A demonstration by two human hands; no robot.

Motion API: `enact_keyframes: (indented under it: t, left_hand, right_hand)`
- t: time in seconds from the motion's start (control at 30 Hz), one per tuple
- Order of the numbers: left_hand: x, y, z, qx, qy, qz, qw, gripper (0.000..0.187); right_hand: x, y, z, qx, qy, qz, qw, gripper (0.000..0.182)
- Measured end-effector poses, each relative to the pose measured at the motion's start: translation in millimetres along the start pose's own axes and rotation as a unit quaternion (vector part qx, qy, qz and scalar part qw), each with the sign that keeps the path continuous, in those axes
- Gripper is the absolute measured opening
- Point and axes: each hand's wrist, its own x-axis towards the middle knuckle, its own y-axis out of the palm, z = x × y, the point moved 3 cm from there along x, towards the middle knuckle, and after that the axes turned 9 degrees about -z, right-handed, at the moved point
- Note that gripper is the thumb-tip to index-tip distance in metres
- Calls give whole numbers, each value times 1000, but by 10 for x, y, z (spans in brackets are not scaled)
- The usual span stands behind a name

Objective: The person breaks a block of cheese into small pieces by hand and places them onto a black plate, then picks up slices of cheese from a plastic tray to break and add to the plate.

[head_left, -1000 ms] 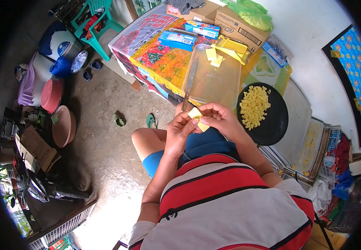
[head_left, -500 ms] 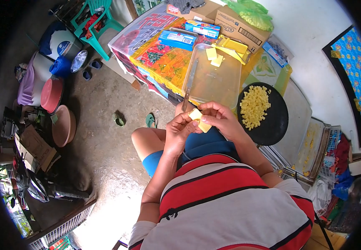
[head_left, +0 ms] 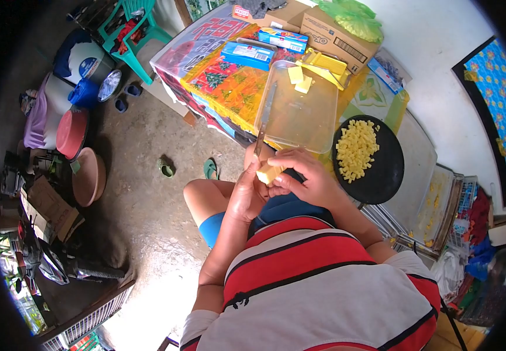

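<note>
In the head view, a patterned cloth covers the table (head_left: 220, 99) at the far side, over a concrete floor (head_left: 147, 146). A clear plastic tray (head_left: 302, 123) stands at the table's near edge, with yellow slices (head_left: 299, 80) at its far end; a knife (head_left: 268, 105) lies along its left side, blade pointing far. Right of it sits a dark round pan (head_left: 387, 167) of yellow cubes (head_left: 355, 149). A green chair (head_left: 130, 50) stands far left.

Both forearms reach forward over the lap. The left hand (head_left: 246, 192) is cupped, thumb pointing far; the right hand (head_left: 306, 174) bends in, fingers curled. Between them they hold a yellow block (head_left: 268, 174) above the lap, its long axis running roughly left to right, its right end hidden by fingers.
</note>
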Motion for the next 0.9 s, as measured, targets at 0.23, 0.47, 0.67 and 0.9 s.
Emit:
enact_keyframes:
  t: [0.23,0.47,0.67,0.9]
  left_hand:
    - [-37,22,-122,6,83,-30,996,37]
    - [-60,75,-90,81,165,-79,980,33]
    - [-50,40,-68,118,181,-86,972,33]
    - [-48,13,-82,125,198,-84,968,35]
  right_hand:
    - [4,-31,18,117,0,-58,991,38]
    - [-117,92,-240,292,214,-36,932,55]
    - [-93,72,-243,329,244,-30,912,51]
    - [-85,93,-294,338,250,-35,907,47]
